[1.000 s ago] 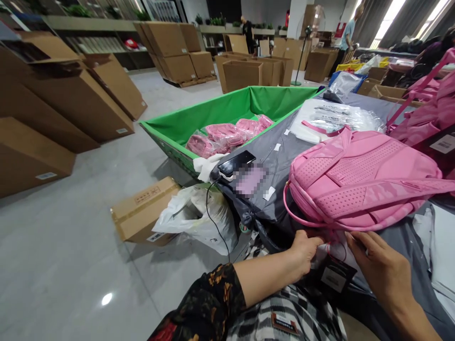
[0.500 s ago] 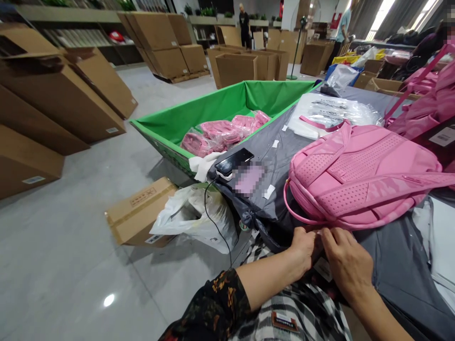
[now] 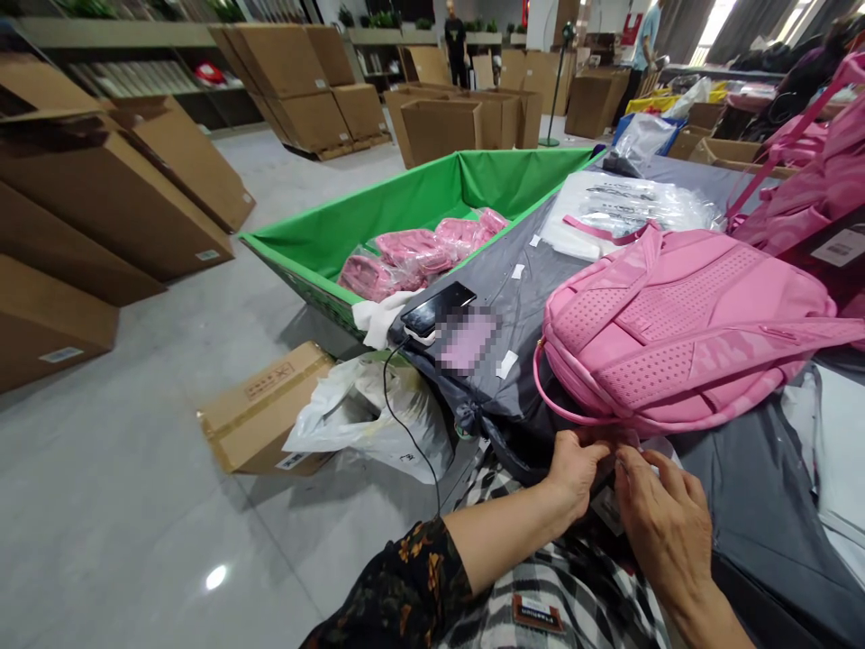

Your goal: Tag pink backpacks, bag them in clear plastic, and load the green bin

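A pink backpack lies straps up on the grey cloth-covered table, its near edge toward me. My left hand is closed at that edge, with thumb and finger pinching the pink fabric. Close beside it, my right hand has its fingers bent and pressed together. A bit of clear, whitish film shows behind the right fingers, but what they grip is hidden. Below and between the hands hangs a white label, partly covered. Black-and-white checked cloth covers my lap.
Left of the table is a green bin holding bagged pink items. A phone with a cable lies at the table corner. Clear plastic bags are stacked behind the backpack. A white bag and a carton stand on the floor.
My right hand's fingers have shifted and spread slightly over the backpack's edge, and whitish film now shows behind them. My left hand stays at nearly the same spot. The view has moved slightly.
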A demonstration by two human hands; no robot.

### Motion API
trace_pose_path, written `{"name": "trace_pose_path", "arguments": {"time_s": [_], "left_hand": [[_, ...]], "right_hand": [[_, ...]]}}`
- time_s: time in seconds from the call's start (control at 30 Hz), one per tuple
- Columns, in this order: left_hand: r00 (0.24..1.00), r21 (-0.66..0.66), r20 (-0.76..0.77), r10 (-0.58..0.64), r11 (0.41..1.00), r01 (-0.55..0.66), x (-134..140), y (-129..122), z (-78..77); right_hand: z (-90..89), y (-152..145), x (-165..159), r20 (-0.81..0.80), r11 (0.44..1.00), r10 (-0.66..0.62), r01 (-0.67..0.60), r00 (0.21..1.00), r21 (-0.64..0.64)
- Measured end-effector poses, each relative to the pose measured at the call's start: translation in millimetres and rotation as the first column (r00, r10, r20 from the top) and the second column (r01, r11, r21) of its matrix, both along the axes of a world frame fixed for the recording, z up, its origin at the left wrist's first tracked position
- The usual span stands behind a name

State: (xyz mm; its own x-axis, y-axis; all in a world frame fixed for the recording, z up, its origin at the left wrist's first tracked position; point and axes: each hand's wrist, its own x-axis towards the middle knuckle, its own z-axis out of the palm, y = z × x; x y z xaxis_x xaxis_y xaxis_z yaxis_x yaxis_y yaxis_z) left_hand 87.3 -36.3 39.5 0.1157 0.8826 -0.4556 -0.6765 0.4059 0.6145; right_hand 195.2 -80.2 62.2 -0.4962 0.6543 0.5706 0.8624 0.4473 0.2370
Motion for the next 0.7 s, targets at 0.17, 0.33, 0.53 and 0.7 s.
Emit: {"name": "trace_pose_path", "arguments": {"time_s": [0.17, 0.33, 0.53, 0.7], "left_hand": [[0.986, -0.026, -0.133, 0.105, 0.994, -0.110, 12, 3, -0.8], [0.946, 0.075, -0.266, 0.185, 0.982, -0.171, 10, -7, -2.4], [0.843, 0.290, -0.519, 0.139, 0.957, 0.022, 0, -9, -0.7], [0.765, 0.307, -0.644, 0.028, 0.925, 0.225, -7, -7, 11.8]], "right_hand": [[-8.5, 17, 4, -0.201, 0.988, -0.073, 0.098, 0.977, 0.121], [-20.8, 27, 4, -0.183, 0.977, -0.159, 0.181, 0.970, 0.113], [-10.2, 20, -1, -0.007, 0.984, -0.158, 0.158, 0.987, 0.083], [-1.1, 13, -3, 0.037, 0.991, -0.129, 0.130, 0.991, -0.030]]}}
